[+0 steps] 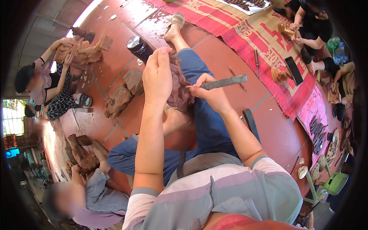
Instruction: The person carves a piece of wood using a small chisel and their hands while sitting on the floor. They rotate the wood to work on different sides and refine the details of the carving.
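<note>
A reddish-brown wood carving [179, 86] with a rough, folded surface stands between my legs. My left hand [158, 74] lies along its left side, fingers together and bent at the top, holding it; the hand hides part of the carving. My right hand [210, 92] is closed in a pinch on a flat grey metal carving tool [226, 82]. Its wide bar end sticks out to the right, while its thin end points left at the carving's right side. Whether that tip touches the wood I cannot tell.
A dark flask [139, 48] with a silver lid stands beyond my left hand. Rough wood blocks [119, 100] lie at left. A thin tool [237, 79] and a dark bar [251, 124] lie on the tiles. A phone [293, 71] rests on the red mat [245, 46]. Co-workers sit at both sides.
</note>
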A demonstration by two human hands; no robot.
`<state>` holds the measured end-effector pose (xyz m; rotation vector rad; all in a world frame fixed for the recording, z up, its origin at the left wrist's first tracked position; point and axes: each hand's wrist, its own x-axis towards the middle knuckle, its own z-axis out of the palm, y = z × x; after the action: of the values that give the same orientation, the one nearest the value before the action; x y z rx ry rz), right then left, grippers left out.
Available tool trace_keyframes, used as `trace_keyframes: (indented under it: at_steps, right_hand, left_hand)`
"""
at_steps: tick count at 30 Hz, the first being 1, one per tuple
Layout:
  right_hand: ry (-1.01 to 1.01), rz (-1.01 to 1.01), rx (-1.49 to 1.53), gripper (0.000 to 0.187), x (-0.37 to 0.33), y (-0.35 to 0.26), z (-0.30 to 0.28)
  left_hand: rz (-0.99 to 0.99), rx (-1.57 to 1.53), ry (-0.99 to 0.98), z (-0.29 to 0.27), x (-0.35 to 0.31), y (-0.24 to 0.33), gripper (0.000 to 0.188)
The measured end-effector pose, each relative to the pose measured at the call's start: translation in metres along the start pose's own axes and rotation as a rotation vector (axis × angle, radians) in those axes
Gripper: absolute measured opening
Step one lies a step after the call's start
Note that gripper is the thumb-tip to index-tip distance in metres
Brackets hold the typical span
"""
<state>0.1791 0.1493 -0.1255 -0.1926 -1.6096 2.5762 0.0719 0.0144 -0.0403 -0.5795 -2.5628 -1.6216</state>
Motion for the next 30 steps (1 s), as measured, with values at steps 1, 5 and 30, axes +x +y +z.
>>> trace_keyframes:
  at_steps: [1,5,30]
  right_hand:
    - [0.040,0.019,0.057,0.016,0.002,0.000,-0.002]
    - [0.132,0.066,0.218,0.017,0.005,0.001,-0.016]
    - [-0.007,0.262,0.085,0.014,0.019,0.001,-0.033]
  left_hand:
    - [-0.013,-0.024,-0.014,0.000,0.001,0.000,0.044]
    - [-0.020,-0.034,-0.014,0.003,0.001,0.002,0.045]
    - [0.031,-0.001,0.206,0.017,-0.009,0.011,0.035]
